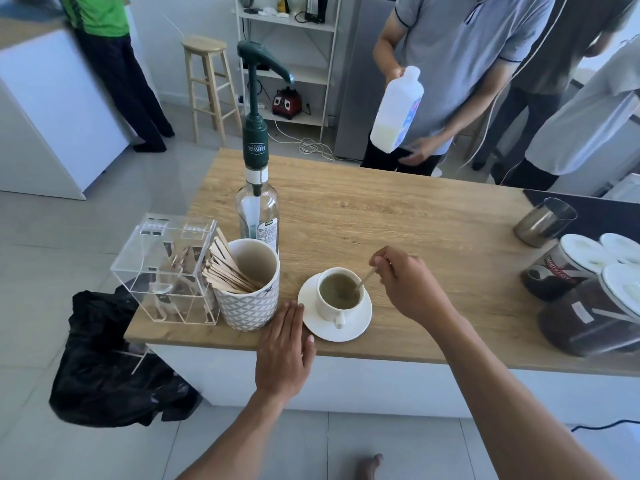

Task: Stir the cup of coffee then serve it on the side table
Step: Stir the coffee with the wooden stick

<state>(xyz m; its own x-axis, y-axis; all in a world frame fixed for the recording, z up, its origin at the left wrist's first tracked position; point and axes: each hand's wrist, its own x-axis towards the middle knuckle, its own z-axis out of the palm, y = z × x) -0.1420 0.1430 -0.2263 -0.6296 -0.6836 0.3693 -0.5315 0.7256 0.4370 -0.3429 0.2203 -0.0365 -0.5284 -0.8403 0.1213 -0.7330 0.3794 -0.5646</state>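
- The cup (338,295) sits on its saucer (360,327) near the counter's (398,220) front edge, with its handle facing the person.
- The right hand (405,282) pinches a wooden stick (367,279) dipped in the coffee. The left hand (285,348) lies flat beside the saucer, holding nothing.
- The cup is probably fragile and quick to slop, so it is best carried level by the saucer rim.
- There is one cup, one saucer and one stick in use.

Lower end of stirrer (367,277) beneath coffee (337,291); jars (585,315) partly off-frame.

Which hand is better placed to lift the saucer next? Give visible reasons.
Probably the left hand: it lies flat and empty beside the saucer. The right hand is busy pinching the stirrer in the cup.
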